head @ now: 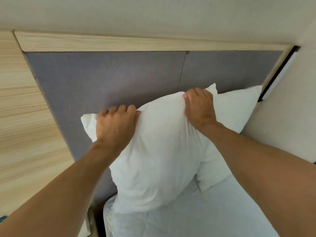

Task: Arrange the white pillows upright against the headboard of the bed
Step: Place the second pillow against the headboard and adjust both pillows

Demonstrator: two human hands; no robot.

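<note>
**Both hands grip pillow's top edge**

Left hand [114, 124] and right hand [199, 106] pinch the front pillow [159, 161], standing on the bed [196, 219] near the headboard [102, 77] (second pillow [237, 108] behind). Released unsupported, it may slump forward.

In the middle of the frame the near pillow [153, 159] stands on end on the bed [205, 218], which fills the lower middle and lower right. My left hand [116, 125] sits on its upper left corner and my right hand [200, 106] on its upper right corner. Behind it and to the right a second pillow [237, 108] leans against the headboard [102, 77], which spans the middle of the frame behind both. A wood panel [22, 108] runs down the left edge, and the wall [153, 14] lies across the top
</note>
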